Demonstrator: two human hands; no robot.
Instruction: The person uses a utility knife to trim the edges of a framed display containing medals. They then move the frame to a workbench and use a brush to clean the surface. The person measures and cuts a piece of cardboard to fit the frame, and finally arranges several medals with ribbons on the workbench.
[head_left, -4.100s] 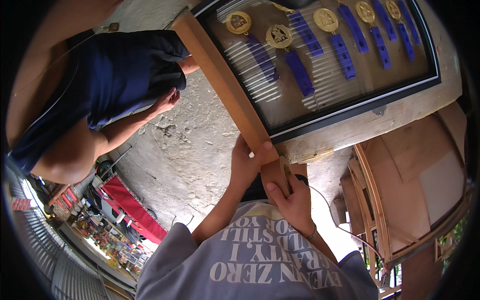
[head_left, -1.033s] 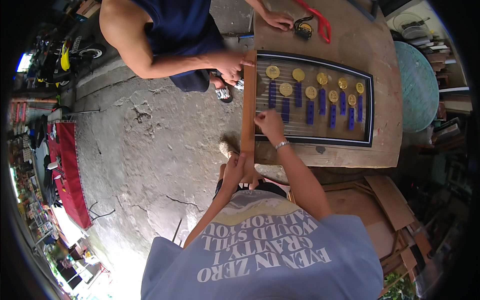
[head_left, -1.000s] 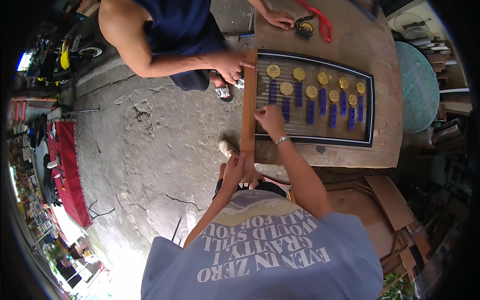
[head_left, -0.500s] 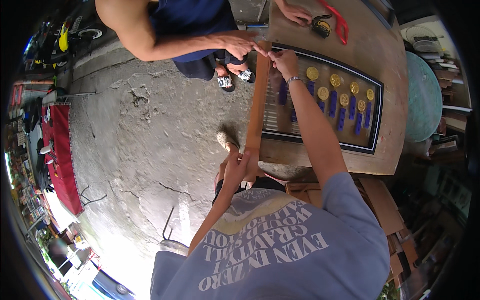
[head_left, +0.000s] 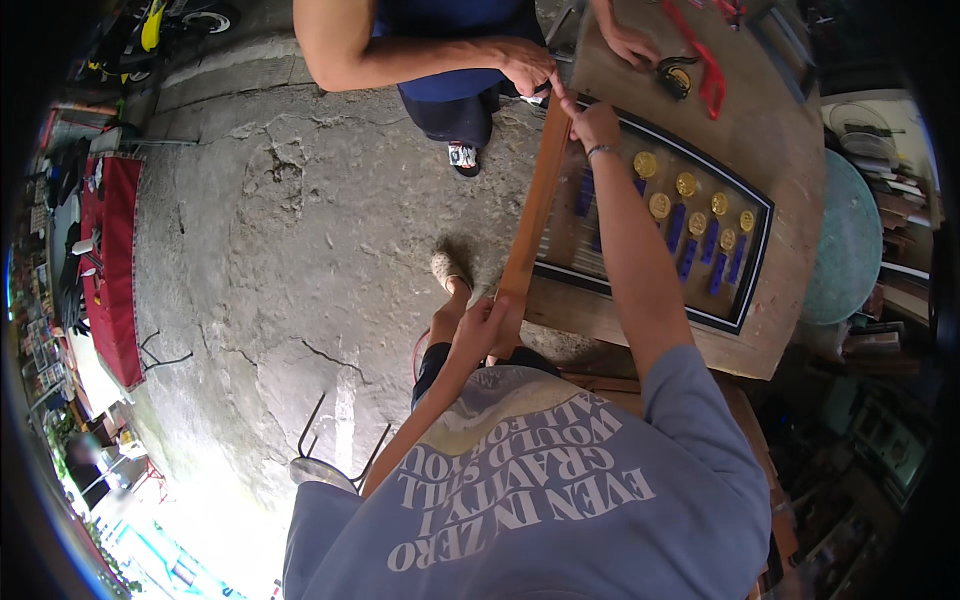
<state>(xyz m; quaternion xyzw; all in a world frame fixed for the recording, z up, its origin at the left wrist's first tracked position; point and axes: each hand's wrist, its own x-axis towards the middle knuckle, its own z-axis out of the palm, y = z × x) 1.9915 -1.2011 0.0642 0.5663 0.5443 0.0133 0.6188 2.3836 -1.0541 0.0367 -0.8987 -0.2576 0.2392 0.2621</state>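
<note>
A long, flat orange-brown strip [head_left: 536, 200], looking like packing tape, runs along the left side of a black-edged display frame [head_left: 690, 313]. Gold medals [head_left: 685, 184] on purple ribbons lie in rows inside the frame. My left hand [head_left: 482, 326] is closed on the strip's near end, off the table's edge. At the far corner, my right hand [head_left: 597, 127] pinches the strip's other end. A co-worker's hand [head_left: 528, 68] reaches in from the left, its finger touching close to my right fingertips.
The frame lies on a brown worktable [head_left: 770, 345]. A tape measure [head_left: 677, 78] and a red tool [head_left: 708, 85] are at its far side, near the co-worker's other hand [head_left: 632, 46]. A round green tabletop [head_left: 843, 240] stands right. A stool [head_left: 322, 473] is behind me, left.
The view has shifted, so the table, frame and co-worker sit farther right in the picture. Both my hands keep hold of the strip, and the co-worker's finger stays at its far end.
</note>
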